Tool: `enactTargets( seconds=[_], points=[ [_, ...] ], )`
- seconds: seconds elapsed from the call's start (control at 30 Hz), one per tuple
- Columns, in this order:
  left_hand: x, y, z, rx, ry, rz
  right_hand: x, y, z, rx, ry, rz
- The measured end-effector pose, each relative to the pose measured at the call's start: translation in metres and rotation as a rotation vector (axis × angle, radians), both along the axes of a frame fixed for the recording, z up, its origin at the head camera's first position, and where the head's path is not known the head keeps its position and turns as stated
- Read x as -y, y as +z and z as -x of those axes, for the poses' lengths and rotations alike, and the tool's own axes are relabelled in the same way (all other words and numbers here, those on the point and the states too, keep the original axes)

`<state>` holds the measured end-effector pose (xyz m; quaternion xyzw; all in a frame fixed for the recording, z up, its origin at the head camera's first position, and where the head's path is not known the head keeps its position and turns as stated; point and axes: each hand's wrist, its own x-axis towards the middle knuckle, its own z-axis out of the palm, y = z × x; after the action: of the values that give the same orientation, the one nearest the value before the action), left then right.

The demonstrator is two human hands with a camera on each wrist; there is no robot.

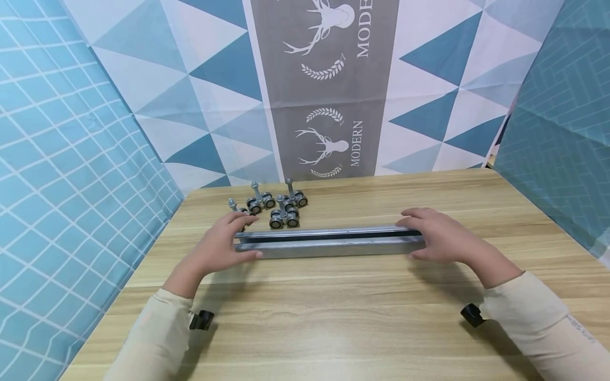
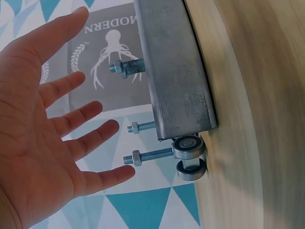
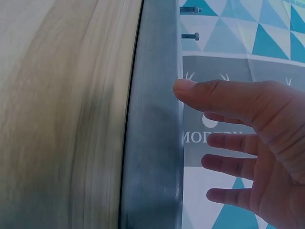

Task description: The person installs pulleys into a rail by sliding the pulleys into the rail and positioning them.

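Note:
A long grey metal channel (image 1: 333,247) lies crosswise on the wooden table, its slot facing up. Over its left end is the left hand (image 1: 223,244), fingers spread; the left wrist view shows this hand (image 2: 57,129) apart from the channel (image 2: 178,71). The right hand (image 1: 440,237) spans the right end with spread fingers. In the right wrist view the thumb of that hand (image 3: 257,138) is at the edge of the channel (image 3: 155,114); whether it touches, I cannot tell. Behind the channel's left half stand several wheeled trolleys (image 1: 284,216) with upright bolts, one partly hidden by the left hand.
The wooden table (image 1: 324,328) extends in front of the channel and to its right. Patterned cloth (image 1: 229,106) hangs behind the table, with blue gridded cloth (image 1: 62,174) along the left and teal cloth (image 1: 567,127) on the right.

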<state>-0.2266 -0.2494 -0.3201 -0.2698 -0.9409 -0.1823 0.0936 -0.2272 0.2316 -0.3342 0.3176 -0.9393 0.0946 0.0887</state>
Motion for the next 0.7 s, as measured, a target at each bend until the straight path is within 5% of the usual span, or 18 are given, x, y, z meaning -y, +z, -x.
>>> enactTargets(
  seconds=[0.43, 0.7],
  points=[
    [0.007, 0.009, 0.008, -0.06, 0.012, -0.011, -0.01, -0.001, 0.003, 0.032, -0.006, 0.02],
    [0.011, 0.009, 0.011, -0.034, 0.037, -0.036, -0.013, -0.005, 0.007, 0.05, -0.015, 0.035]
  ],
)
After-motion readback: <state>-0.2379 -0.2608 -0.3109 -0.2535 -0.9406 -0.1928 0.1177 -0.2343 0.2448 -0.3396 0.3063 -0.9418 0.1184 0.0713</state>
